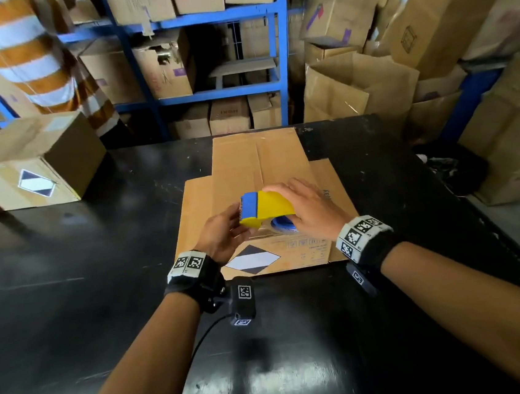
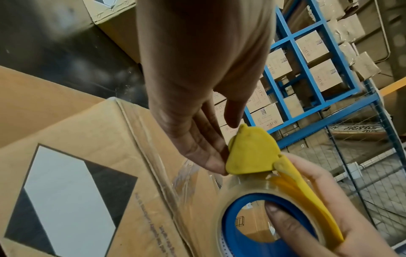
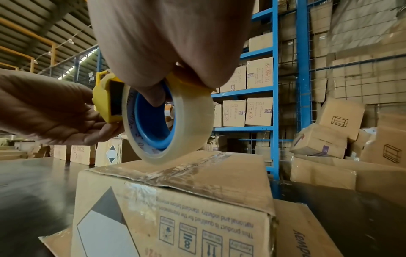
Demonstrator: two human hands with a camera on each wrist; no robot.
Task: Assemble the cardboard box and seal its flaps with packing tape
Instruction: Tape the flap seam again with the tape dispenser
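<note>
- Your right hand (image 1: 309, 207) grips the tape dispenser (image 1: 268, 208), thumb hooked inside the blue core of the tape roll (image 3: 169, 125), fingers over the yellow shell.
- Your left hand (image 1: 224, 237) lies open, straight fingers touching the dispenser's yellow front end.
- The box (image 1: 263, 180) stands in the middle of the black table (image 1: 68, 281), its top flaps folded shut; the roll sits just over the taped seam near the front edge, on or barely above it.
- Flat cardboard (image 1: 335, 189) lies under the box, sticking out at its left and right.
- A second box (image 1: 34, 166) sits at the table's far left, well apart from yours.
- A person in orange and white stripes (image 1: 23, 61) stands behind that second box.
- Blue shelving (image 1: 281, 50) with cartons stands beyond the far edge; tumbled cartons (image 1: 412, 36) crowd the right side.
- Bare tabletop stretches to your left and toward you.
</note>
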